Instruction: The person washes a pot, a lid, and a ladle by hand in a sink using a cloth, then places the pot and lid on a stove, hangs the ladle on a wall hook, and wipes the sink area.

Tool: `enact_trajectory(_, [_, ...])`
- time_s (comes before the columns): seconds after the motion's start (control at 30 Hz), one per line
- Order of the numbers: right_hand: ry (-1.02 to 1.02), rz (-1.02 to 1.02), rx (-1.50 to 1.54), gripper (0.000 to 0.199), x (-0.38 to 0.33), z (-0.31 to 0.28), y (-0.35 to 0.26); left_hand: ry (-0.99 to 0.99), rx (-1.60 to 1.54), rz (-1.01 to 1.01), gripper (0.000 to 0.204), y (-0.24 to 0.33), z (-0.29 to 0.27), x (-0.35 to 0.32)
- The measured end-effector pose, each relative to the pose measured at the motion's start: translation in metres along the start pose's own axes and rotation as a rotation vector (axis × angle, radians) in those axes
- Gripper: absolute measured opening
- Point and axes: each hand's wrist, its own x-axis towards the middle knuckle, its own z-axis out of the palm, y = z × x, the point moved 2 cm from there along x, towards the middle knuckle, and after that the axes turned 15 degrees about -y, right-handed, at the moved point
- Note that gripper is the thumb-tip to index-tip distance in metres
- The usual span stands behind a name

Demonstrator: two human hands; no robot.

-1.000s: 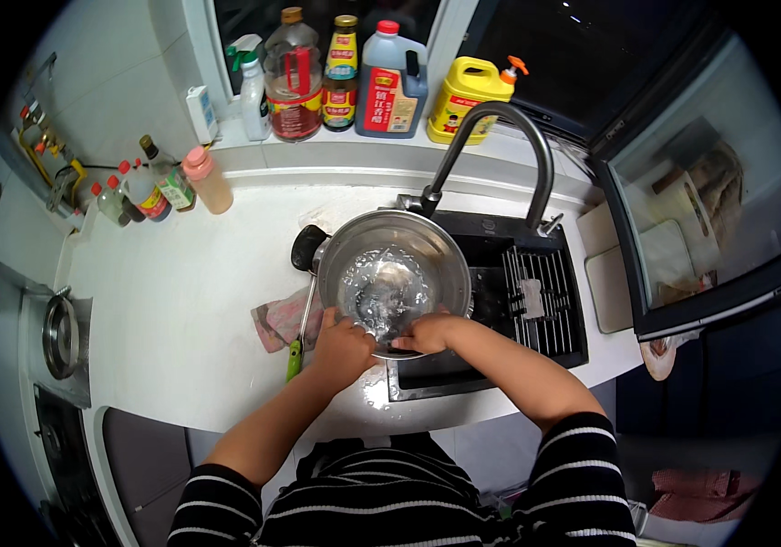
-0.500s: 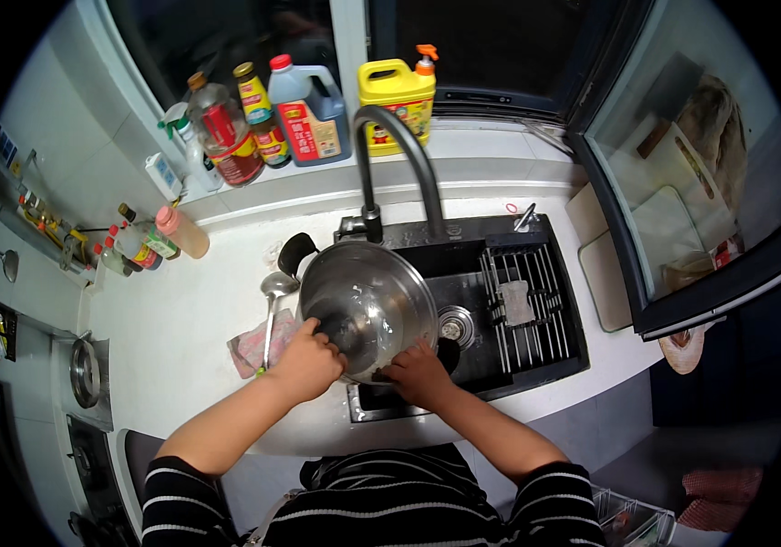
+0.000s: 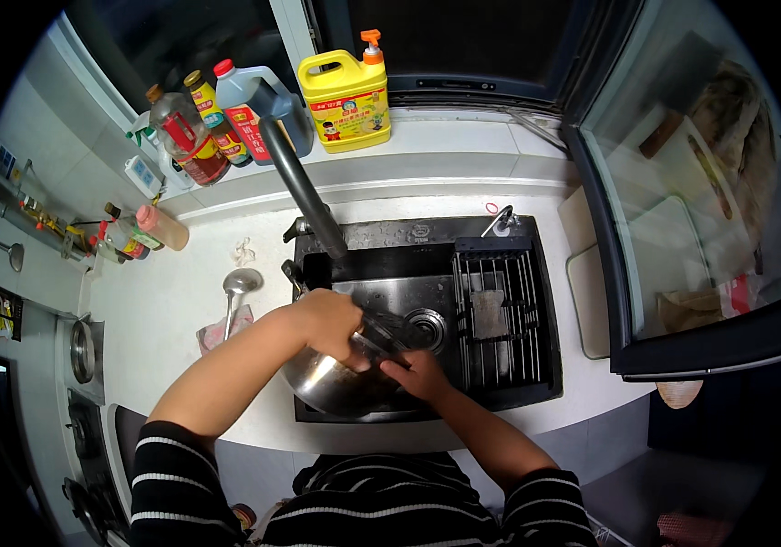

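Observation:
A shiny metal pot [image 3: 334, 383] is tipped over the left part of the black sink [image 3: 427, 234], its rounded outside toward me and its mouth turned away. My left hand [image 3: 331, 325] grips it at the upper rim, the fingers partly hidden behind the wall. Lower and to the right, my right hand [image 3: 419, 372] holds the pot's edge with the thumb on top. Motion blurs the pot's far side, so I cannot tell whether water is running out. The black faucet [image 3: 304, 187] arches over the sink beyond my hands.
A ladle [image 3: 242, 283] lies partly on a pink cloth [image 3: 239, 325] at the left. A dark wire rack [image 3: 500, 314] spans the sink's right side. Behind stand a yellow jug with a pump [image 3: 346, 105] and several bottles. An open window pane [image 3: 682, 237] juts in at the right.
The pot has gone from nearly upright to tipped, its mouth swinging away from me. My left hand has moved up over its rim. The view has shifted slightly to the right.

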Motion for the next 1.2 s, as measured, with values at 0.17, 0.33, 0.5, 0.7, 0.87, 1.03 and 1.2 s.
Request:
enact_trajectory(0.17, [0.063,0.052,0.169,0.035,0.005,-0.014,0.028,0.042,-0.124,-0.06,0.072,-0.005,-0.012,0.033])
enact_trajectory(0.33, [0.169,0.123,0.208,0.059,0.013,-0.024,0.024,0.141,-0.275,-0.065,0.073,-0.016,-0.004,0.047])
enact_trajectory(0.5, [0.014,0.313,0.029,0.062,0.031,-0.046,0.038,0.199,-0.504,-0.054,0.069,-0.033,0.011,0.051])
enact_trajectory(0.7, [-0.402,0.431,-0.08,0.051,0.054,-0.074,-0.016,0.308,-0.754,-0.018,0.062,-0.048,0.03,0.035])
enact_trajectory(0.87, [-0.569,0.389,-0.394,0.046,0.049,-0.059,-0.082,0.673,-0.507,0.055,0.058,-0.036,0.071,0.005])
enact_trajectory(1.03, [-0.683,0.21,-0.914,0.035,0.034,-0.017,-0.09,0.511,-0.529,0.257,0.049,-0.035,0.107,-0.017])
enact_trajectory(1.2, [-0.683,0.135,-1.047,0.03,0.029,0.002,-0.085,0.623,0.0,-0.025,0.03,-0.067,0.1,0.004])
